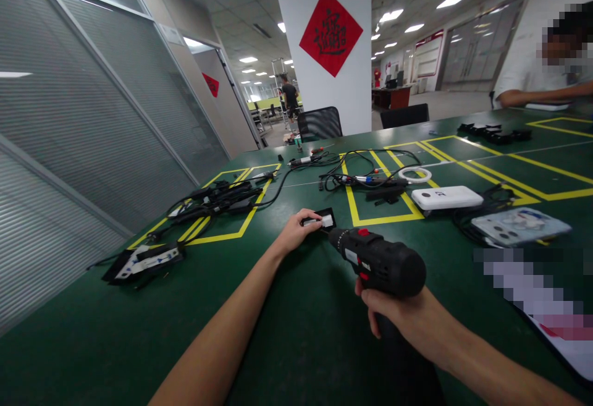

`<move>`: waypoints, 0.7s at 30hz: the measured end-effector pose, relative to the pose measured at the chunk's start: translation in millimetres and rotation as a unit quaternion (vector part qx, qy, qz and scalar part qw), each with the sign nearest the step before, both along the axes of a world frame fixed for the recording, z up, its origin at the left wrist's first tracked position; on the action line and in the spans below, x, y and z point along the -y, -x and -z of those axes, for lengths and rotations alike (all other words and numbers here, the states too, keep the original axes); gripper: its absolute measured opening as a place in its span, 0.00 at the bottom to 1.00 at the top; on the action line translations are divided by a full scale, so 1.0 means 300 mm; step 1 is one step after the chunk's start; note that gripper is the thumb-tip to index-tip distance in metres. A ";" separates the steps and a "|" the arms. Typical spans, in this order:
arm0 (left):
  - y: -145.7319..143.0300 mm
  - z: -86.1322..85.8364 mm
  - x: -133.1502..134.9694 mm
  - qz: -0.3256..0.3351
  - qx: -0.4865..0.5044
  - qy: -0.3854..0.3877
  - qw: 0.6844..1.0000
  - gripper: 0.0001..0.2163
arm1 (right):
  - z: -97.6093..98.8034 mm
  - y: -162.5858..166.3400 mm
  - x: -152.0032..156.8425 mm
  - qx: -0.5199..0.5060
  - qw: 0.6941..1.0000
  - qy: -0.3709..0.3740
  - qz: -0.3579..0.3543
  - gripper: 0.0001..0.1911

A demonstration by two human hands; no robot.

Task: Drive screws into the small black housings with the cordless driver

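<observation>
My right hand (402, 318) is wrapped round the grip of a black cordless drill (377, 262) with red buttons, its chuck pointing up-left. The drill's tip meets a small black part (325, 219) lying on the green table (287, 332). My left hand (295, 231) rests beside that part, fingers pinched on a small white piece at its edge, holding it down.
A tangle of black cables and adapters (217, 199) lies at the left, more cables and a white ring (415, 174) behind. A white box (446, 198) and a phone (519, 225) lie at the right. Another person sits at the far right corner (542, 94).
</observation>
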State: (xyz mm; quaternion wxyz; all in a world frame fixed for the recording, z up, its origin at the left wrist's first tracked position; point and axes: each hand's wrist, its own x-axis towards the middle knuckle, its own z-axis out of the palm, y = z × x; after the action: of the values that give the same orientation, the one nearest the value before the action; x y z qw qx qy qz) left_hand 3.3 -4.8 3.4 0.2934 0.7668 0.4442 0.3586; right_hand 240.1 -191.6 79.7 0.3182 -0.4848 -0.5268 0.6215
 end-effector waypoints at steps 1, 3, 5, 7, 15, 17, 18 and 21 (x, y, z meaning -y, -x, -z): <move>0.000 0.001 -0.001 0.000 0.000 0.000 1.000 0.13 | 0.001 0.000 -0.001 0.005 1.000 0.001 0.000 0.05; 0.000 0.003 -0.003 -0.001 -0.001 0.000 1.000 0.13 | 0.004 0.000 -0.002 0.013 1.000 0.003 0.003 0.05; 0.000 0.004 -0.003 -0.001 -0.001 0.000 1.000 0.13 | 0.012 0.001 -0.003 0.012 1.000 -0.001 0.005 0.05; 0.000 0.004 -0.002 -0.001 -0.001 0.001 1.000 0.13 | 0.020 0.002 -0.002 0.000 1.000 -0.006 0.003 0.05; -0.001 0.002 -0.002 0.000 -0.001 0.000 1.000 0.13 | 0.012 0.006 -0.002 0.014 1.000 0.006 0.006 0.06; -0.001 0.001 -0.002 0.000 -0.001 0.000 1.000 0.13 | 0.011 0.006 -0.005 0.031 1.000 0.005 0.002 0.07; -0.001 0.001 -0.003 0.000 -0.002 0.002 1.000 0.13 | 0.013 0.006 -0.005 0.031 0.999 0.003 0.004 0.07; -0.002 0.000 -0.003 -0.001 -0.006 0.004 1.000 0.13 | 0.018 0.006 -0.003 0.011 1.000 -0.005 0.010 0.06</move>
State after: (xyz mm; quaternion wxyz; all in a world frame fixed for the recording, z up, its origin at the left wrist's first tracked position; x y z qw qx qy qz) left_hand 3.8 -3.9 3.5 0.2934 0.7676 0.4479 0.3522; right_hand 238.4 -190.6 74.3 0.3214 -0.4953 -0.5285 0.6100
